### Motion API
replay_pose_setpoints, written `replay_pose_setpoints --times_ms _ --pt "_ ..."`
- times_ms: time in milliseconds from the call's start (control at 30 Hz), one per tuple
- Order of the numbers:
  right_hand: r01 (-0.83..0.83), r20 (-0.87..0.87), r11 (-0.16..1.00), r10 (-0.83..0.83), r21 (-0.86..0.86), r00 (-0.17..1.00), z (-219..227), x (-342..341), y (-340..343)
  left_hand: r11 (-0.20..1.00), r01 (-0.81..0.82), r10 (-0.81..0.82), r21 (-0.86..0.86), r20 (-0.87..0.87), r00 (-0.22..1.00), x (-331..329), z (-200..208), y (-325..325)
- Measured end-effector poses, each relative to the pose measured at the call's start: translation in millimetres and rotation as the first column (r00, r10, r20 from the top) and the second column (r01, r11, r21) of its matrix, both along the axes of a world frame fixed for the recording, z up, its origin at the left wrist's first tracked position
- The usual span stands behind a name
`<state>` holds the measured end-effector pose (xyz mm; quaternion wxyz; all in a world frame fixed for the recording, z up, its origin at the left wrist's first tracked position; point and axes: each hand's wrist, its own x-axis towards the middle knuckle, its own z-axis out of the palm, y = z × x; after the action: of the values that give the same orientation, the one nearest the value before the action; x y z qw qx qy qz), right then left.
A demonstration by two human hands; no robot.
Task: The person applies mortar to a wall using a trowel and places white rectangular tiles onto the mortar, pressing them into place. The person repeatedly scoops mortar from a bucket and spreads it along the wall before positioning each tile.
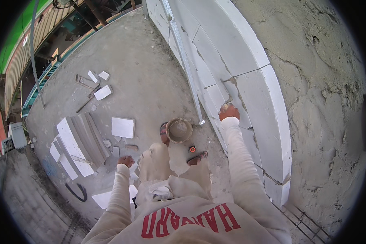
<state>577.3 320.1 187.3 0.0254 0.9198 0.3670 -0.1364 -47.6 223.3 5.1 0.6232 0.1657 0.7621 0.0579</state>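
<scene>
My right hand is closed around the handle of what looks like a small trowel, held against the face of a wall of pale blocks. Its blade is hard to make out against the grey mortar joints. My left hand hangs beside my left knee, fingers curled, with nothing visible in it. Between my feet and the wall stands a round bucket with grey mortar inside. A round orange-and-black object, perhaps a tape measure, lies near my right foot.
A long metal straightedge leans along the wall. To the left are stacked blocks, a loose white block, and offcuts beside a long-handled tool. Rough plaster or sand lies beyond the wall; metal bars stick out at lower right.
</scene>
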Motion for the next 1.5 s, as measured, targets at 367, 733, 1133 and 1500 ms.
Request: replay_pose_setpoints --times_ms 367,733,1133,1500 --pt "-0.008 0.097 0.992 0.021 -0.126 0.995 95.8 -5.5 -52.2 0.983 -0.151 0.153 -0.104 0.006 0.988 6.6 -5.3 1.7" --pt "-0.137 0.171 0.983 0.115 0.123 0.979 39.9 -29.4 137.9 0.891 -0.445 0.447 0.085 -0.002 0.895 -9.0 -4.0 -43.6" --pt "0.085 -0.066 0.922 -0.065 0.378 0.996 76.9 -24.9 -68.1 0.591 0.776 -0.806 -0.222 -0.116 0.581 -13.2 -61.9 -122.0" --pt "0.427 -0.281 0.798 -0.565 -0.425 0.776 -39.2 -116.9 -374.3 0.469 0.881 -0.880 -0.052 -0.103 0.463 204.8 -166.1 58.4"
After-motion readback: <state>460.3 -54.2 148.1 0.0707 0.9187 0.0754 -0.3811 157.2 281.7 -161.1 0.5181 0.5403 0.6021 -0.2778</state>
